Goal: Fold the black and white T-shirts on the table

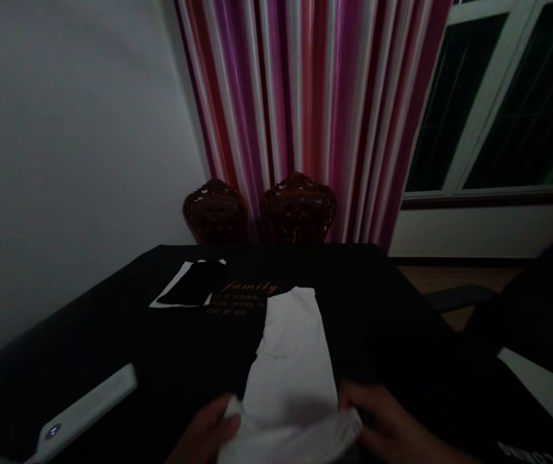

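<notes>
A white garment point(293, 361) lies lengthwise on a table covered by a black cloth point(160, 348) with orange lettering. My left hand point(206, 428) pinches the garment's near left corner at the bottom of the head view. My right hand point(387, 422) grips its near right edge, where the fabric is folded over. Both hands sit at the table's near edge in dim light.
A white oblong device point(86, 409) with a small lit button lies at the near left. A folded black and white item point(192, 290) rests further back. Two carved dark chairs point(261, 209) stand behind the table before a striped curtain point(305, 109). A window point(503, 103) is at the right.
</notes>
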Demonstrator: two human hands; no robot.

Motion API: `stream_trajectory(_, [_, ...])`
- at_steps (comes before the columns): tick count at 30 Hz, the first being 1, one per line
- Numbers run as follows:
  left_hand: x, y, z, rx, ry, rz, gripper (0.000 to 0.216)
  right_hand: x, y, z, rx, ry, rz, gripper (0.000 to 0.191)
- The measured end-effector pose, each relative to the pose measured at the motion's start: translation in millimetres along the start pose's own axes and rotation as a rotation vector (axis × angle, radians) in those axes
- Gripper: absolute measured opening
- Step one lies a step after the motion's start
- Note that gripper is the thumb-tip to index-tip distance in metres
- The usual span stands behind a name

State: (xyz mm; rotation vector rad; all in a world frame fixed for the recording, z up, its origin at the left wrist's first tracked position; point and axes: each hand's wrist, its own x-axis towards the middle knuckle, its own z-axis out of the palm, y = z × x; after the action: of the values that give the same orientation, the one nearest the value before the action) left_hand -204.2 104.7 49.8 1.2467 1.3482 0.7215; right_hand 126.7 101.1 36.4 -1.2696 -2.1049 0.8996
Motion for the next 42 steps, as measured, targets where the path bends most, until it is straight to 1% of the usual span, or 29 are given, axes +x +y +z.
stream_trajectory(1, [21,16,3,-0.159,0.005,0.041,0.052,20,-4,-19,0.001,0.049,0.000,0.028])
stream_trajectory(2, [45,31,6,-0.306,-0.004,0.114,0.057,42,-5,-36,-0.002,0.107,-0.036,0.025])
stream_trajectory(3, [68,45,9,-0.375,-0.020,0.178,0.062,66,-3,-52,-0.012,0.171,-0.045,0.024])
stream_trajectory(4, [91,56,13,-0.317,-0.058,0.223,0.067,88,1,-65,-0.038,0.266,-0.001,0.025])
stream_trajectory(5, [110,62,15,-0.175,-0.002,0.263,0.068,106,7,-74,-0.093,0.318,0.099,0.028])
stream_trajectory(6, [126,63,17,-0.045,0.065,0.281,0.066,120,15,-79,-0.146,0.354,0.187,0.033])
stream_trajectory(7, [137,59,18,0.080,0.131,0.283,0.064,126,24,-80,-0.197,0.364,0.264,0.037])
stream_trajectory(8, [144,50,18,0.181,0.199,0.272,0.062,127,33,-76,-0.245,0.334,0.324,0.039])
stream_trajectory(10, [147,25,19,0.326,0.275,0.226,0.057,114,50,-57,-0.319,0.199,0.393,0.035])
stream_trajectory(12, [143,-1,20,0.481,0.304,0.180,0.047,94,61,-29,-0.371,0.038,0.449,0.040])
stream_trajectory(13, [141,-11,22,0.550,0.307,0.159,0.044,85,64,-16,-0.394,-0.017,0.465,0.043])
stream_trajectory(14, [140,-19,25,0.608,0.302,0.140,0.042,79,66,-4,-0.407,-0.037,0.464,0.044])
stream_trajectory(16, [139,-26,32,0.688,0.270,0.106,0.041,73,64,13,-0.411,-0.028,0.433,0.039])
stream_trajectory(19, [134,-22,41,0.731,0.164,0.073,0.044,71,57,18,-0.344,-0.016,0.412,0.025])
stream_trajectory(21, [120,-17,42,0.659,0.062,0.074,0.049,65,52,12,-0.260,-0.037,0.421,0.020])
stream_trajectory(22, [110,-14,42,0.557,0.024,0.071,0.051,58,49,9,-0.155,-0.042,0.422,0.018])
stream_trajectory(23, [99,-10,41,0.415,0.001,0.059,0.053,51,45,4,0.007,-0.041,0.419,0.018])
stream_trajectory(25, [80,-1,38,0.059,-0.018,0.026,0.057,36,38,-5,0.446,-0.011,0.396,0.017])
stream_trajectory(26, [74,6,39,-0.094,-0.023,0.012,0.058,30,34,-11,0.664,0.023,0.376,0.017])
stream_trajectory(27, [72,15,42,-0.198,-0.033,0.011,0.057,27,30,-19,0.836,0.071,0.354,0.016])
stream_trajectory(29, [79,40,55,-0.310,-0.071,0.034,0.052,28,24,-41,0.999,0.191,0.313,0.021])
stream_trajectory(32, [110,91,91,-0.440,-0.072,0.126,0.043,43,16,-93,1.060,0.411,0.231,0.030])
stream_trajectory(34, [128,130,118,-0.640,-0.047,0.281,0.040,51,8,-135,1.058,0.553,0.141,0.034])
stream_trajectory(36, [133,165,144,-0.709,-0.076,0.379,0.040,48,-1,-177,1.027,0.674,0.034,0.035])
stream_trajectory(38, [125,190,168,-0.708,-0.157,0.452,0.040,29,-11,-210,0.961,0.755,-0.053,0.034])
stream_trajectory(39, [116,196,180,-0.695,-0.205,0.476,0.040,13,-15,-222,0.917,0.789,-0.075,0.033])
stream_trajectory(40, [106,197,192,-0.675,-0.252,0.486,0.042,-7,-17,-230,0.868,0.821,-0.074,0.033])
stream_trajectory(41, [94,193,204,-0.647,-0.293,0.478,0.044,-29,-16,-233,0.818,0.850,-0.054,0.033])
stream_trajectory(42, [83,183,216,-0.612,-0.334,0.455,0.047,-53,-12,-231,0.769,0.880,-0.009,0.033])
